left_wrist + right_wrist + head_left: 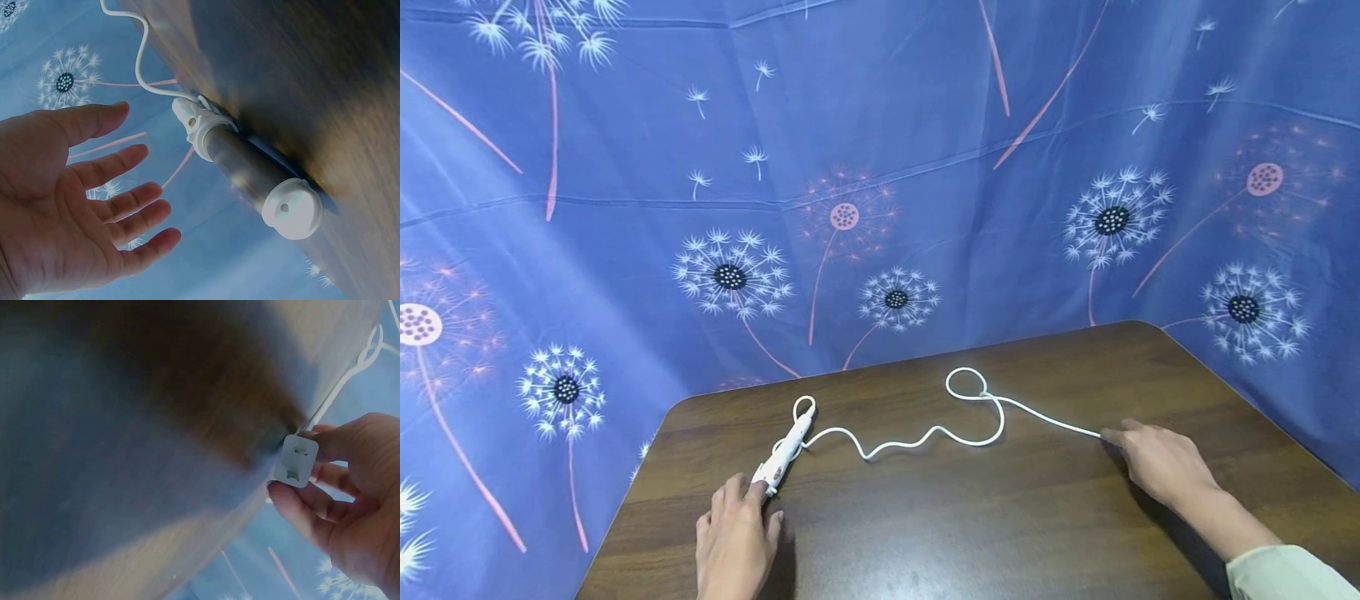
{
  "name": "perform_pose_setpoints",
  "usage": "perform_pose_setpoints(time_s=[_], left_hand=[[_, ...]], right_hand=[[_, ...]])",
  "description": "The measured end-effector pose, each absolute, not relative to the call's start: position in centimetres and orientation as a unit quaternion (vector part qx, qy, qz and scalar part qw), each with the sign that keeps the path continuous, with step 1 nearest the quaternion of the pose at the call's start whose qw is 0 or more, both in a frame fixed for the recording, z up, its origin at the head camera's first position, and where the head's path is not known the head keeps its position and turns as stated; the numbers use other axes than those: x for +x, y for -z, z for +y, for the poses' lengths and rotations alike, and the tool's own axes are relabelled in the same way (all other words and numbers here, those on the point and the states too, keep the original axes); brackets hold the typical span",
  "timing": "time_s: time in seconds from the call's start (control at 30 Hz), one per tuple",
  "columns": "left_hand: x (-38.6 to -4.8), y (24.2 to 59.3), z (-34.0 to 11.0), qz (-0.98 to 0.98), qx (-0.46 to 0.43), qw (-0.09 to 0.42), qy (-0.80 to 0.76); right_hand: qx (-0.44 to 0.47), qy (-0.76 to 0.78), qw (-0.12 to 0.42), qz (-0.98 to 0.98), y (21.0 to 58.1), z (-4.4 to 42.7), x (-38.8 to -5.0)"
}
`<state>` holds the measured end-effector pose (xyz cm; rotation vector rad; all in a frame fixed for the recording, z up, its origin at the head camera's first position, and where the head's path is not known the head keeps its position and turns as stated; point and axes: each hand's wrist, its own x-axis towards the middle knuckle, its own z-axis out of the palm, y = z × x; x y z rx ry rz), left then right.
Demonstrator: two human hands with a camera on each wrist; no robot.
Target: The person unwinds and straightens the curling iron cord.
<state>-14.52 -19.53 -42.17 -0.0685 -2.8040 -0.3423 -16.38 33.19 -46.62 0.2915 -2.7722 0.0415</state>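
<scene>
A white curling iron (786,450) lies on the table, its handle pointing away from me. My left hand (735,533) is at its near end, hiding the barrel in the head view. In the left wrist view, the grey barrel (244,164) and white end cap (292,209) show beside the hand, whose fingers are spread, slightly bent and apart from the iron. A white cord (898,445) runs from the handle to the right, with a loop midway. At its far end, my right hand (1165,462) pinches the white plug (296,461) between thumb and fingers.
The brown wooden table (925,517) has rounded back corners. Behind it and along its sides hangs a blue curtain (880,125) printed with dandelions. A pale sleeve (1292,573) covers the right forearm.
</scene>
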Motion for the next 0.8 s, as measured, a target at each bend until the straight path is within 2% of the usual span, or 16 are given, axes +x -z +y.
perform_pose_setpoints(time_s=[0.37,0.67,0.8], left_hand=[[-14.3,42.0,-19.8,-0.979,-0.016,0.159,0.125],[-14.2,42.1,-19.8,-0.977,-0.020,0.169,0.129],[-14.1,42.0,-19.9,-0.977,-0.020,0.170,0.128]], right_hand=[[0.124,0.025,0.198,-0.972,47.1,32.5,-14.5],[0.120,-0.036,0.065,-0.990,45.6,32.1,-13.5],[0.129,-0.036,0.048,-0.990,45.6,31.3,-12.8]])
